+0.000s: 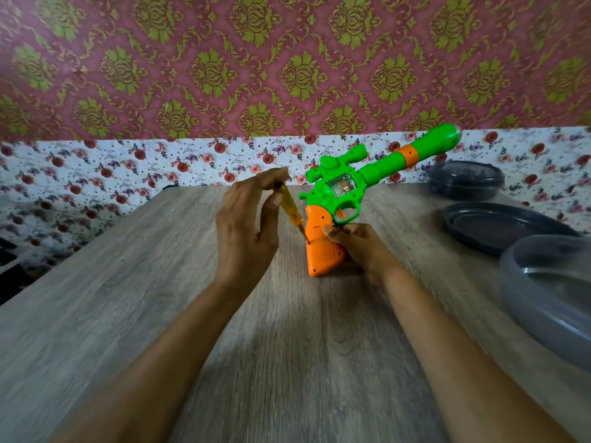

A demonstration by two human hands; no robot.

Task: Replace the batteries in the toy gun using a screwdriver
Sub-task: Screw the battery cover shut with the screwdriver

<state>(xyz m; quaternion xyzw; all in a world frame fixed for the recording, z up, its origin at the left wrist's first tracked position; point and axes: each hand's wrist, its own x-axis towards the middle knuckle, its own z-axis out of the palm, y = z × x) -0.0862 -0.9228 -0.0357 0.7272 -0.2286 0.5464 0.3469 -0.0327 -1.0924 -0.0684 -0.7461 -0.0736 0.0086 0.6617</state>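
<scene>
Spanning most of the view, a grey-brown wood-grain table (pixel 128 314) stood against a wall papered in floral patterns. At its right edge sat a large round translucent grey plastic container (pixel 543 298). Just behind that lay a shallow dark grey round lid (pixel 499 225), and farther back a closed dark grey round tub (pixel 465 180).

Near the middle of the table stood the green and orange plastic toy gun (pixel 345 187). The butt of its orange grip rested on the wood, and its green barrel slanted up to the right toward the wall. The right hand (pixel 361 247) grasped the orange grip from the right side, with the thumb pressed on its near face and the fingers curled behind. The left hand (pixel 246 231) was raised just left of the gun and pinched the top of a yellow translucent-handled screwdriver (pixel 289 206) between thumb and fingertips. The screwdriver slanted down to the right, and its metal tip touched the left edge of the orange grip.
</scene>
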